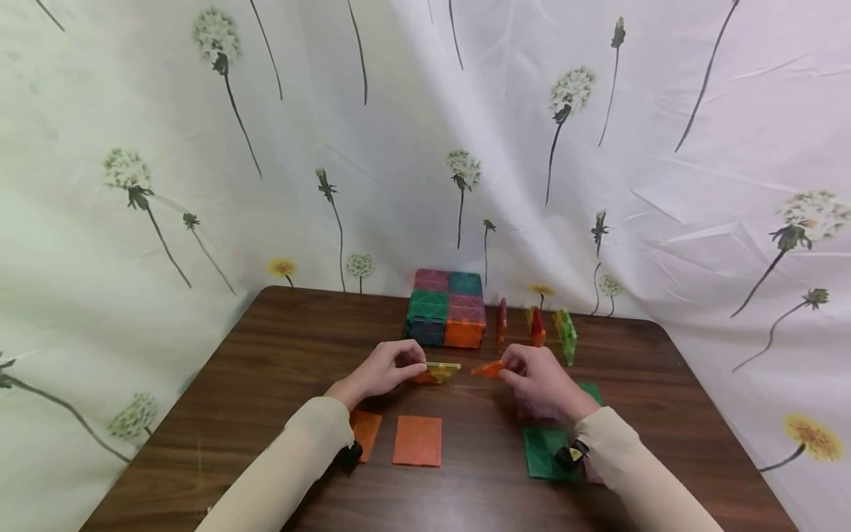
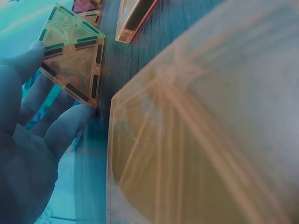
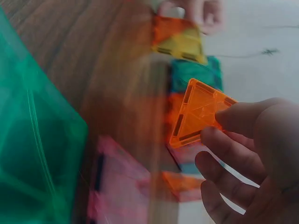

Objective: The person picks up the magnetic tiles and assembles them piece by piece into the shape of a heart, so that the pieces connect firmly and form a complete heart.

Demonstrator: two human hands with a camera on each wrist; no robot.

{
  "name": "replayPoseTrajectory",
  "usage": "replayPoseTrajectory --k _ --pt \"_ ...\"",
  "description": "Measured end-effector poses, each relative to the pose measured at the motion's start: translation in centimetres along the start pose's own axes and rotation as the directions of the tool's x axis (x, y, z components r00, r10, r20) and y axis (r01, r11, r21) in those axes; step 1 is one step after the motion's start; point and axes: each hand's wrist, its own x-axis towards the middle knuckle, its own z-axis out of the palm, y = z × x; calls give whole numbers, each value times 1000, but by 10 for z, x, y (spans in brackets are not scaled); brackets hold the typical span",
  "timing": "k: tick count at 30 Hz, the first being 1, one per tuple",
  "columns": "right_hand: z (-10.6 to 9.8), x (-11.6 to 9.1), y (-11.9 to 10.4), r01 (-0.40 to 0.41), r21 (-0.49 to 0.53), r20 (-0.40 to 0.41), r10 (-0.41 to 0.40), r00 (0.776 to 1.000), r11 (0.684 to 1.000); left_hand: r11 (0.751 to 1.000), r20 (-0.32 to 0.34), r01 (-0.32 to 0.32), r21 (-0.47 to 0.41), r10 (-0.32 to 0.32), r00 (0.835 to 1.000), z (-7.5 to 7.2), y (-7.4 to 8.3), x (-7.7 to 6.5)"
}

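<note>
Table (image 1: 266, 384), dark wood, carries everything. Block of joined square tiles (image 1: 445, 307) at the far side; looks finished as it stands, walls and top in place.

Left hand (image 1: 388, 367) just in front of the block, fingers pinching a joined pair. Right hand (image 1: 540, 375) in front and to the block's right, fingers pinching a single piece.

Loose flat squares, none built in: orange square (image 1: 417, 441) in front of the block, green square (image 1: 544, 452) in front and to its right, partly under the wrist. Right of the block, three upright tiles (image 1: 537, 327), apart from it.

Yellow-and-orange pair of triangles (image 3: 177, 39), before the block: one join made. Smallest, orange triangle (image 3: 201, 114), in front and right of the block: apart from the pair, not yet joined.
</note>
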Motion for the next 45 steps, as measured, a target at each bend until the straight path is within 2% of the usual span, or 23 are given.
replayPoseTrajectory --k 4,11,18,26,34,41,43,45 --pt "21 10 -7 -22 -6 70 22 997 1000 1000 0 5 6 -5 1000 0 0 -2" --pt "45 28 -21 42 -20 70 -41 997 999 1000 -8 3 7 -2 1000 1 1 -1" --pt "47 33 -24 90 -31 41 -89 995 995 1000 -7 -7 15 7 1000 0 3 0" --pt "50 36 -23 222 -6 -34 -222 974 975 999 16 -6 35 6 1000 -3 5 4" --pt "54 37 -24 209 -35 -48 -211 976 977 998 28 -12 68 10 1000 -2 6 5" --pt "51 36 -24 191 -62 -50 -194 980 980 993 103 23 113 -35 994 -17 5 -3" --pt "49 35 -23 187 -71 -54 -191 980 980 992 149 39 121 -57 987 -25 3 -10" --pt "47 33 -22 177 -72 -64 -182 981 982 992 217 61 111 -84 972 -35 0 -19"
